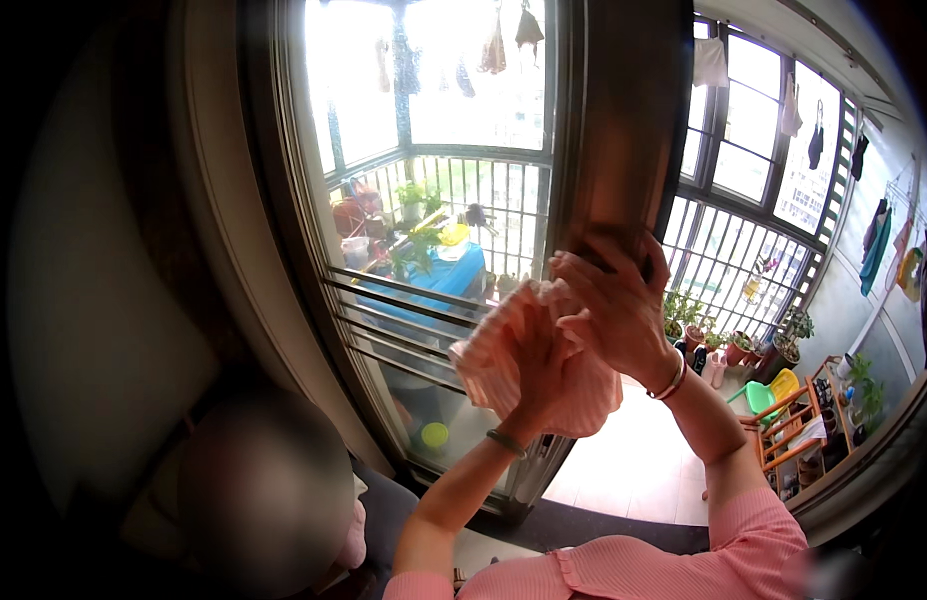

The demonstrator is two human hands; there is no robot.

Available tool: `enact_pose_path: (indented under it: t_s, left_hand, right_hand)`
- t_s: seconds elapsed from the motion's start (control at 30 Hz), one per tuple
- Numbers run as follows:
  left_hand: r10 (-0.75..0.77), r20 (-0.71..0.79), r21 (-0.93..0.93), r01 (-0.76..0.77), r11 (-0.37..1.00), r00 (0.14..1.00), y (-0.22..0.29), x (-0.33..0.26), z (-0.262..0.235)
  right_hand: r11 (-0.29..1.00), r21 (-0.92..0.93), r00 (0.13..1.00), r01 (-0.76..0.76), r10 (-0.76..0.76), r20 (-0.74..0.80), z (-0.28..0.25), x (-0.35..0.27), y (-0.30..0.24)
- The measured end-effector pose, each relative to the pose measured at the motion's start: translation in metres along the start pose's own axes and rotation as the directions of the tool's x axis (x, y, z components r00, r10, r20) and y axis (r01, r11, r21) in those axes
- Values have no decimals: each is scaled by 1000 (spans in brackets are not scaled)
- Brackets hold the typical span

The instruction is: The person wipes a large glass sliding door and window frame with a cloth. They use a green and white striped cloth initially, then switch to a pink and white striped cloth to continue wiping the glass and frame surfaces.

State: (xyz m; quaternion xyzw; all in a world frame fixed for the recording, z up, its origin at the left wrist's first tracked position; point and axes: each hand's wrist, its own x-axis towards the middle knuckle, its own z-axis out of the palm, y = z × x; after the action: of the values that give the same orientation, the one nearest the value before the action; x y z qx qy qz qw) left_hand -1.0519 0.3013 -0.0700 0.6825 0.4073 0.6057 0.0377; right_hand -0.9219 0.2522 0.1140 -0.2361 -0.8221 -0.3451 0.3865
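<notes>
Below the dark upright post (629, 120), nearest the wearer: two forearms in pink sleeves (754, 530), both raised toward it. Left hand (544, 365) to the lower left of the post, laid on a pink striped cloth (594, 405); fingers extended, seemingly straight along the fabric rather than clenched. Right hand (619, 315) over the post's lower part; fingers bent and spread, tips in shadow; cannot tell whether they grip post or cloth edge. Cloth loosely bunched, lower left of the post. Progress (judged): cloth is raised and spread under the left hand, so handling looks under way; no finished or untouched stretch can be made out, amount left unknown. Left of the post, a glass panel (414, 390) with dark bars (404, 299); behind it, a blue-covered counter (454, 278) bearing plants (414, 210). Right of the post and farther: pale floor (624, 470), green chair (759, 397), wooden rack (794, 420); farther yet, window frames (781, 85) and hanging laundry (816, 147).
</notes>
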Motion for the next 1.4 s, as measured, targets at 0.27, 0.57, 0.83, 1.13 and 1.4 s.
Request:
enact_pose_path:
  t_s: [0.27,0.57,0.83,1.13,1.4]
  left_hand:
    - [349,-13,114,-345,932,937,24,-7,1]
    - [443,148,137,-462,876,884,42,-6,5]
    - [559,236,-49,-564,824,795,57,20,4]
    - [653,325,79,-708,702,684,115,85,18]
    - [789,336,194,-857,477,515,155,141,-4]
  right_hand:
    - [975,-215,998,-64,59,-30,-8,-2,-10]
    - [930,-329,987,-161,151,-55,-18,-16,-1]
    - [893,-371,967,-256,233,-106,-33,-60,15]
    - [820,-151,783,-552,449,-430,-49,-113,36]
    - [884,-280,915,-375,304,-265,-42,-105,-11]
